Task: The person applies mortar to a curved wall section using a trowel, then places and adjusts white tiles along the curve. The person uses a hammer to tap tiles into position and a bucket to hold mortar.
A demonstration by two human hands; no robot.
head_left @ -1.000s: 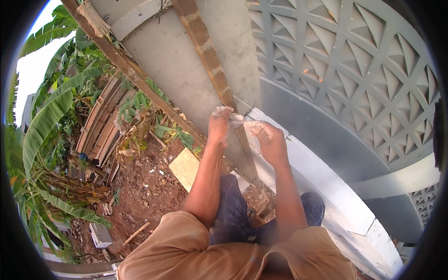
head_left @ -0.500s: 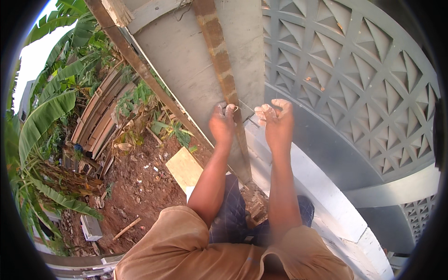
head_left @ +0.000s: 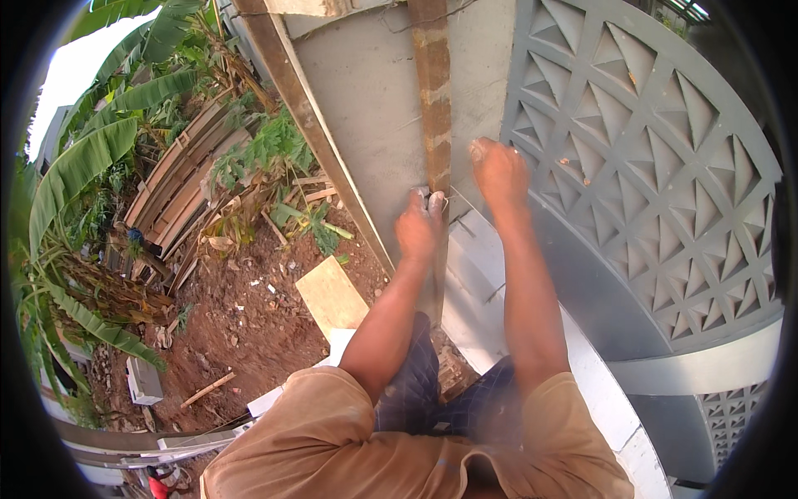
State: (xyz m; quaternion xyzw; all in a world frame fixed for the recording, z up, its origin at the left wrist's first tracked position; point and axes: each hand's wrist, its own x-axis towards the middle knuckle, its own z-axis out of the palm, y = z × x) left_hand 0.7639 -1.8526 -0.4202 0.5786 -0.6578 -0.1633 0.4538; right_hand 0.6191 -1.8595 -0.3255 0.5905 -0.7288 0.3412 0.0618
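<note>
My left hand is closed in a pinch against the brown wooden batten, which runs down a grey cement panel. A short bit of pale thin string shows at its fingertips, beside something small and dark. My right hand is raised to the right of the batten, fingers curled closed, in front of the panel's right edge. What it grips is hidden; no string can be made out clearly between the hands. Pale dust coats the fingertips of both.
To the right stands a grey wall with a triangle-patterned relief above a white ledge. A wooden edge board borders the panel on the left. Below lie a plywood piece, reddish soil, stacked planks and banana plants. A person in red is at lower left.
My right hand has risen and drawn away from the left, its fingers now more curled. My left hand stays at the batten. The view has shifted, and the string between the hands no longer shows clearly.
</note>
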